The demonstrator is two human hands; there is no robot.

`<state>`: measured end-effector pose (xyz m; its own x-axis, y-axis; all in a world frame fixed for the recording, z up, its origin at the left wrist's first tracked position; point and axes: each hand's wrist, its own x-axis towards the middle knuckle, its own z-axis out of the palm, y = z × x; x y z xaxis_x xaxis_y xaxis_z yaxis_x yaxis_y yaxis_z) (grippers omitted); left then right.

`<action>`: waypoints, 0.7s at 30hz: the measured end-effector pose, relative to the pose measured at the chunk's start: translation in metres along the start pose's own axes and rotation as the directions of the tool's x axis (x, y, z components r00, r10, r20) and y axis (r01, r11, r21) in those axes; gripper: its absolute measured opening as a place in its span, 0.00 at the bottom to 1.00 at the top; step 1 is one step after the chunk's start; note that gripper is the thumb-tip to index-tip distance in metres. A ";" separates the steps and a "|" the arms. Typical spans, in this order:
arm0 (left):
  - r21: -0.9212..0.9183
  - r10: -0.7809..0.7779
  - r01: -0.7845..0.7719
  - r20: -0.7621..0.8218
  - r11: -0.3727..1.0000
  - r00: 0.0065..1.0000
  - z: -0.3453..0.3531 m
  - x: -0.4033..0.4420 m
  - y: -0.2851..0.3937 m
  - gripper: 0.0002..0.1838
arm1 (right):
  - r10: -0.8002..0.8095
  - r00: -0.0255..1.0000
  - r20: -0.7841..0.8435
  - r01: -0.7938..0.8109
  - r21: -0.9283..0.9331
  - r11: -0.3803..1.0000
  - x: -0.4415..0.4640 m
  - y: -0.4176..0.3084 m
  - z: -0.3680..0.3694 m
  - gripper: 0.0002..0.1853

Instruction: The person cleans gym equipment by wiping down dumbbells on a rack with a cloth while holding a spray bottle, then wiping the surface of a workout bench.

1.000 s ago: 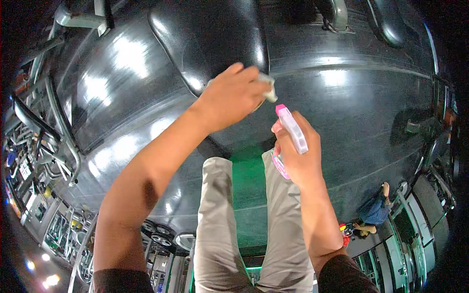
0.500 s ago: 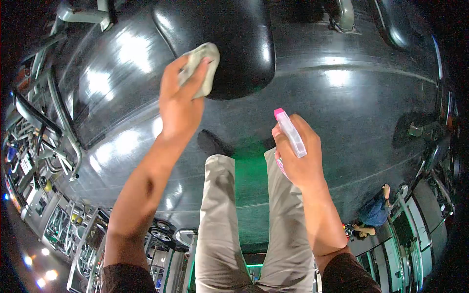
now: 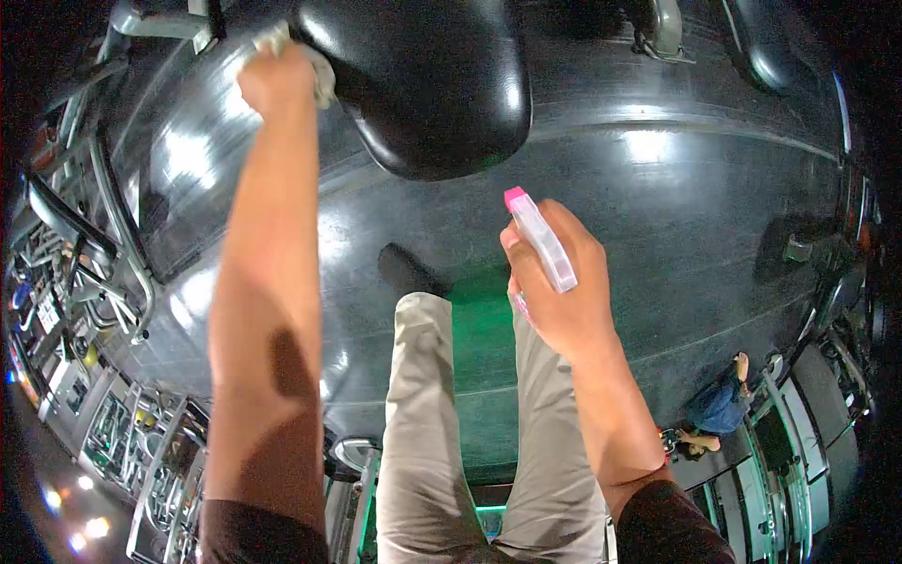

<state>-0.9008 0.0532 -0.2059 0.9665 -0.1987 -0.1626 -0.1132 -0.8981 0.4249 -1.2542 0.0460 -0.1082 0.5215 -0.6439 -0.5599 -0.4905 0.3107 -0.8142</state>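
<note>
A black padded seat (image 3: 432, 94) with rounded, shiny edges fills the top centre. At its left edge, my left hand (image 3: 275, 80) is closed on a pale cloth (image 3: 322, 77), which bulges out on both sides of the fingers; the hand is somewhat blurred. My right hand (image 3: 567, 282) is wrapped round a spray bottle (image 3: 542, 240) with a translucent white head and a pink nozzle, held over the floor below the seat's right side. Most of the bottle's body is hidden behind that hand.
Metal gym frames (image 3: 122, 216) stand at the left. Another black pad (image 3: 752, 47) is at the upper right, near a metal foot (image 3: 665, 33). Another person (image 3: 719, 406) is at the lower right. Dark floor (image 3: 676, 235) surrounds the seat.
My left hand has moved with the cloth from the seat's near end up along its left side. My right hand, still holding the bottle, has shifted slightly left and up.
</note>
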 end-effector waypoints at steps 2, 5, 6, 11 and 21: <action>-0.354 -0.005 -0.042 -0.131 0.934 0.991 0.030 -0.044 -0.038 0.19 | -0.007 1.000 0.013 0.007 0.016 1.000 -0.001 0.002 -0.002 0.09; -0.342 0.152 -0.218 -0.211 0.914 0.966 0.022 -0.127 -0.054 0.15 | 0.038 0.999 -0.001 -0.038 0.014 0.999 -0.003 0.006 -0.008 0.09; -0.361 0.192 -0.266 -0.227 0.894 0.955 0.018 -0.153 -0.050 0.16 | 0.031 0.999 -0.017 -0.030 0.038 0.999 -0.004 0.006 -0.009 0.09; -0.302 0.468 -0.530 -0.255 0.793 0.846 0.020 -0.198 -0.026 0.25 | 0.028 0.998 -0.050 -0.029 -0.022 0.999 -0.005 0.016 -0.011 0.09; -0.112 0.671 -0.672 -0.050 0.732 0.739 0.042 -0.100 0.109 0.12 | -0.027 0.996 -0.088 0.025 -0.032 0.999 -0.003 0.016 -0.012 0.09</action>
<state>-1.0193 -0.0414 -0.1804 0.6502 -0.7301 0.2100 -0.7068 -0.4799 0.5198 -1.2721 0.0446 -0.1175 0.4711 -0.7114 -0.5215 -0.4994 0.2723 -0.8225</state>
